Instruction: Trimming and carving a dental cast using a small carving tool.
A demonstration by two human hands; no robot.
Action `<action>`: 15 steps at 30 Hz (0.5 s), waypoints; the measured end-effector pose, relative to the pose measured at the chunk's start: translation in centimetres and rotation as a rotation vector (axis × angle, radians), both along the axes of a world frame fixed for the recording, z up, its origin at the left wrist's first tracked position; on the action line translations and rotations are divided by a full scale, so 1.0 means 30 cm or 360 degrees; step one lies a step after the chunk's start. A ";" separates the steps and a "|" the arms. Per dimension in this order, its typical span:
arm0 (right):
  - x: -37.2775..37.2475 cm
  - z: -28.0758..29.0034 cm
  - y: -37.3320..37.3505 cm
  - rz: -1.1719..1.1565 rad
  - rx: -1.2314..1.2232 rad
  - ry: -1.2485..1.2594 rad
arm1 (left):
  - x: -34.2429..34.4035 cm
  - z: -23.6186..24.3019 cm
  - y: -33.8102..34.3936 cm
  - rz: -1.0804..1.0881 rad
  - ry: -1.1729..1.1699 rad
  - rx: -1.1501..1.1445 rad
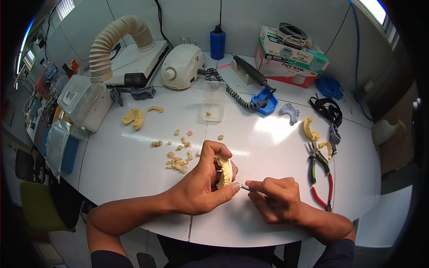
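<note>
My left hand (203,185) is closed around a yellow dental cast (225,173), its row of teeth facing left. In my right hand (278,199) is a slim metal hand tool (246,187), pinched under the index finger. The tool's tip meets the lower end of the cast beside my left thumb; its exact shape is too small to tell. Pale crumbs (245,175) lie on the table just right of the cast. Left of my left hand, several small cream tooth pieces (178,164) are scattered, with one pink piece (190,133) among them.
A clear lidded box (212,110) stands beyond my hands. Pliers (319,167) and wire cutters (330,194) lie at right near more casts (310,129). At the back are a white control unit (182,67), a corded handpiece (250,70), a hose (118,33) and mask boxes (290,58).
</note>
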State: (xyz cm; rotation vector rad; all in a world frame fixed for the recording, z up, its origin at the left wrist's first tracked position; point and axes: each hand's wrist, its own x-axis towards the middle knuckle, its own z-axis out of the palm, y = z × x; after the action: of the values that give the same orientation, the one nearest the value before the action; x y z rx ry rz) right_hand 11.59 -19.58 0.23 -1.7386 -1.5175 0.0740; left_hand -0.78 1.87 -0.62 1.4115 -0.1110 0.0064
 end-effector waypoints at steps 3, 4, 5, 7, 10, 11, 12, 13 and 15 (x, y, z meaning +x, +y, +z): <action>0.001 0.001 -0.003 -0.0001 -0.0013 -0.0005 | 0.001 0.002 0.000 -0.0013 0.0011 -0.0014; 0.001 0.000 -0.003 0.0002 -0.0009 -0.0002 | 0.001 0.004 0.000 -0.0014 0.0004 -0.0013; 0.002 -0.002 -0.004 0.0005 -0.0005 0.0002 | 0.002 0.004 0.000 -0.0014 -0.0003 -0.0013; 0.002 -0.006 -0.003 0.0007 -0.0001 0.0000 | 0.001 0.003 0.003 -0.0020 0.0000 -0.0007; 0.001 -0.007 -0.003 0.0008 -0.0006 0.0002 | 0.000 -0.001 0.006 -0.0028 0.0015 0.0000; 0.001 -0.006 -0.002 0.0006 -0.0014 0.0005 | 0.000 -0.002 0.006 -0.0030 0.0025 0.0000; 0.001 -0.005 -0.002 0.0005 -0.0015 0.0005 | 0.000 -0.002 0.006 -0.0031 0.0025 0.0000; 0.000 -0.004 -0.002 0.0001 -0.0015 0.0009 | 0.000 -0.001 0.005 -0.0028 0.0019 -0.0004; 0.000 -0.004 -0.002 -0.0004 -0.0015 0.0013 | 0.001 -0.002 0.004 -0.0027 0.0014 -0.0009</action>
State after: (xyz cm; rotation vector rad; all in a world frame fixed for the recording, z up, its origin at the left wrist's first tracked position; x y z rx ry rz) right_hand 11.58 -19.64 0.11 -1.7461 -1.5114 0.0869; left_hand -0.75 1.99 -0.68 1.4050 -0.1156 -0.0135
